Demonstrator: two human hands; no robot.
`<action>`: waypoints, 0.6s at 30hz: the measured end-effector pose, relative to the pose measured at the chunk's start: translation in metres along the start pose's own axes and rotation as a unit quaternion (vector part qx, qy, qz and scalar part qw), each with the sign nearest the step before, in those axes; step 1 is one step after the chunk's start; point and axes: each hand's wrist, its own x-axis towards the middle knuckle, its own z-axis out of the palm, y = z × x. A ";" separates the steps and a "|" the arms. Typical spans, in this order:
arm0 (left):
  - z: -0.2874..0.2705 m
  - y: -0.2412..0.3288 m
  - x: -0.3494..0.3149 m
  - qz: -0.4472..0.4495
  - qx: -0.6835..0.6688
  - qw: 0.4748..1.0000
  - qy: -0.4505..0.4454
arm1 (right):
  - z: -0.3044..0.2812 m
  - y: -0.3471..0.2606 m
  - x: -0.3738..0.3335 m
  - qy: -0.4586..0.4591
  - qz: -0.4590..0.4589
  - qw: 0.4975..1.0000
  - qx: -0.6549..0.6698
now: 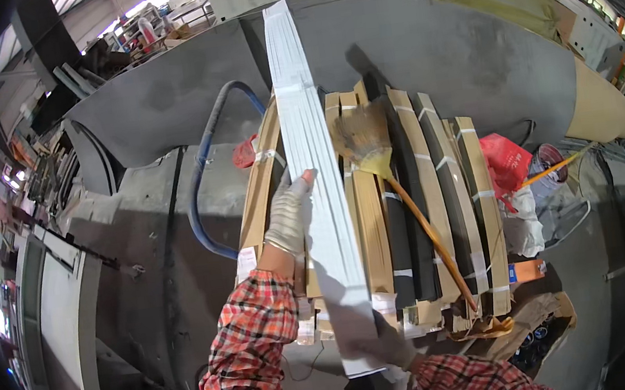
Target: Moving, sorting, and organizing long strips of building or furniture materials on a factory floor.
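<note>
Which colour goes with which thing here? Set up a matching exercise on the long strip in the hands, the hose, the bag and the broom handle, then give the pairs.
Things:
1. long strip
2. hose
3. bag
4. broom handle

Colours:
A. red
B. orange
C. white
D. blue

Pairs: 1-C, 2-D, 3-A, 4-B

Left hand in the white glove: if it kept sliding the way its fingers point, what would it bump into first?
The left hand points up along the long white strip it holds. Going straight on, it would probably just follow the strip's edge over the bundled slats, then reach the grey sheet. Depth is hard to judge.
</note>
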 end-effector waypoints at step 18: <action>-0.214 -0.035 -0.141 0.023 0.698 0.700 0.150 | 0.156 -0.034 0.244 -0.302 -0.012 0.937 -0.173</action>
